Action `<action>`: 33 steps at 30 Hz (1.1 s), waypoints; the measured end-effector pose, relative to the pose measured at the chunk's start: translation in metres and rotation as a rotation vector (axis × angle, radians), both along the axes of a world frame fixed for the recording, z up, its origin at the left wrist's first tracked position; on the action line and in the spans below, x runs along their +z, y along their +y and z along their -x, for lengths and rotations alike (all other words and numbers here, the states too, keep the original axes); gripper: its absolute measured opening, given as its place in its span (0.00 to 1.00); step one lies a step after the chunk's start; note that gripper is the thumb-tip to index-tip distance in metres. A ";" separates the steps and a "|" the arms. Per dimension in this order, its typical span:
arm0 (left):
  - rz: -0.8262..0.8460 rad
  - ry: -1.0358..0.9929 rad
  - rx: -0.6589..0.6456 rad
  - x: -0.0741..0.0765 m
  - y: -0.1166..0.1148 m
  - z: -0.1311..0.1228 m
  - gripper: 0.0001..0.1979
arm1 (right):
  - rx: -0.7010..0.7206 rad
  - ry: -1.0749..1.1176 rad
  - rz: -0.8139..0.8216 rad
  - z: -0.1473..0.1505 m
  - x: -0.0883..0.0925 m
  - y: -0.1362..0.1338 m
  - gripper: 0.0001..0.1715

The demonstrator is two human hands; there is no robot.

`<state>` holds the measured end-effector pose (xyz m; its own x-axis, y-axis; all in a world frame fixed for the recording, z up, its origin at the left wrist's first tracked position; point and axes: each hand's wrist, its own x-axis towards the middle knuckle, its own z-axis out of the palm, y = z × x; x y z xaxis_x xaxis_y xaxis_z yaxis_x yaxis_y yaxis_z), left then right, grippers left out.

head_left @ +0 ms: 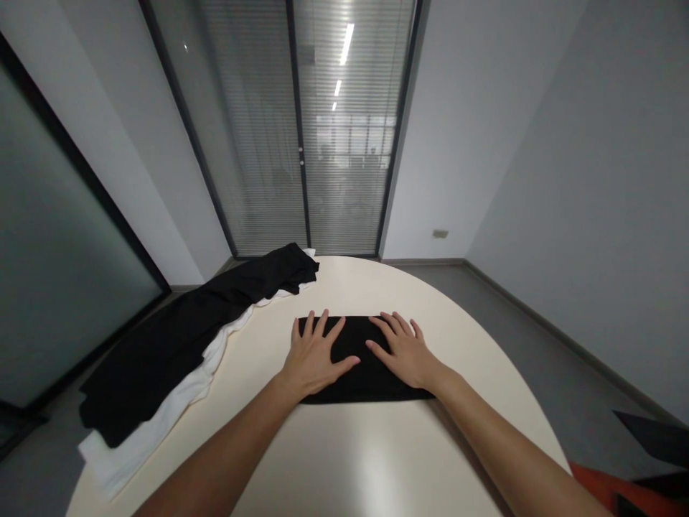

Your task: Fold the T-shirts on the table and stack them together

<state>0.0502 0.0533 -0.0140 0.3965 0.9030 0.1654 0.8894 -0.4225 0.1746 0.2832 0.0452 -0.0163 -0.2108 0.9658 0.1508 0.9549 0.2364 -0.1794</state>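
Observation:
A black cloth (355, 384), folded into a flat rectangle, lies on the table in front of me; its exact kind of garment cannot be made out. My left hand (315, 359) rests palm down on its left part, fingers spread. On the right part lies my right hand (403, 352), also flat with the fingers apart. Both thumbs point inward over the middle of the cloth, with a gap between them. Neither hand grips anything. Parts of the cloth's left and right ends are covered by the hands.
Along the left edge of the round cream table (377, 287) lies a long black garment (199, 323) on top of white fabric (207, 370). A glass partition with blinds (344, 187) stands behind the table. Something orange and black (608, 485) shows at lower right.

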 end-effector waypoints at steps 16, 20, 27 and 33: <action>0.000 0.006 -0.024 -0.004 0.004 0.002 0.45 | 0.253 0.049 0.096 -0.006 0.010 -0.001 0.46; 0.019 0.008 -0.030 -0.005 0.005 0.003 0.46 | 0.244 0.043 0.086 -0.005 0.008 -0.001 0.44; 0.071 0.007 -0.086 0.001 0.003 0.006 0.52 | 0.254 -0.002 0.083 -0.005 0.009 -0.002 0.49; 0.050 -0.006 -0.076 -0.001 0.002 0.006 0.51 | 0.315 0.014 0.030 -0.006 0.015 -0.003 0.45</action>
<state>0.0437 0.0557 -0.0151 0.4635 0.8774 0.1236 0.8538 -0.4795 0.2025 0.2891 0.0421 -0.0008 -0.4987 0.8572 0.1288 0.8326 0.5150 -0.2036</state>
